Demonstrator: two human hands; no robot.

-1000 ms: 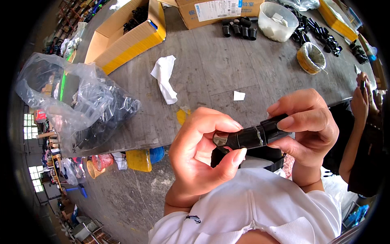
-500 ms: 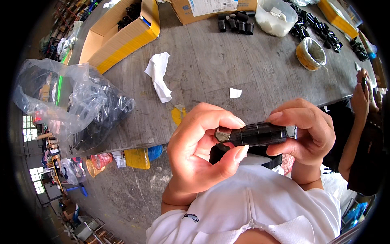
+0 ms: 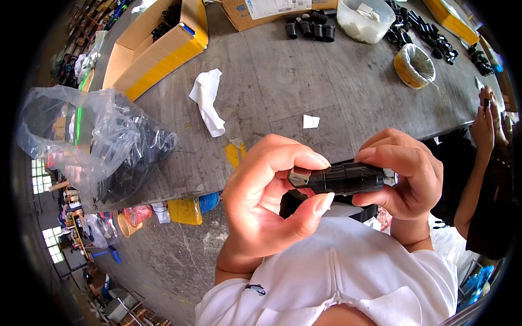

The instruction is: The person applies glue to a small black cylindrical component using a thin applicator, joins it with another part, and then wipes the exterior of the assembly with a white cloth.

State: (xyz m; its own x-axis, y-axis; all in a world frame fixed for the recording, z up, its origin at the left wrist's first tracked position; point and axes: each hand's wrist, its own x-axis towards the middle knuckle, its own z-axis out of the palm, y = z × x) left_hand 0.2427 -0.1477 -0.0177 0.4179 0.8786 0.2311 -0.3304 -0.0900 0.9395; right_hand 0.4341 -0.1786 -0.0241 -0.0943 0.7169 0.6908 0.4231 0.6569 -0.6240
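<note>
Between my two hands lies a short black cylinder [image 3: 350, 180], held level above the near edge of the table. Its left end is shiny and faceted; a bit of silver shows at the right end. My left hand [image 3: 258, 198] pinches it near the faceted end with thumb and fingers. From the other side, the thumb and fingers of my right hand [image 3: 408, 171] are closed round the right part. Its exact kind I cannot make out. Beyond my hands, a small white paper piece [image 3: 311, 121] and a crumpled white strip [image 3: 209, 106] rest on the grey table [image 3: 272, 81].
A clear plastic bag [image 3: 125, 117] with dark contents sits at the left edge. Behind it stands an open carton [image 3: 163, 70]. Farther back are black cylindrical parts [image 3: 321, 32], a plastic tub [image 3: 364, 30] and a yellow lined pot [image 3: 410, 73]. Another person's hands [image 3: 483, 127] work at right.
Both hands keep their grip on the black cylinder. My right hand has shifted very slightly left, and the cylinder has turned a little. The table scene has moved slightly within the view.
</note>
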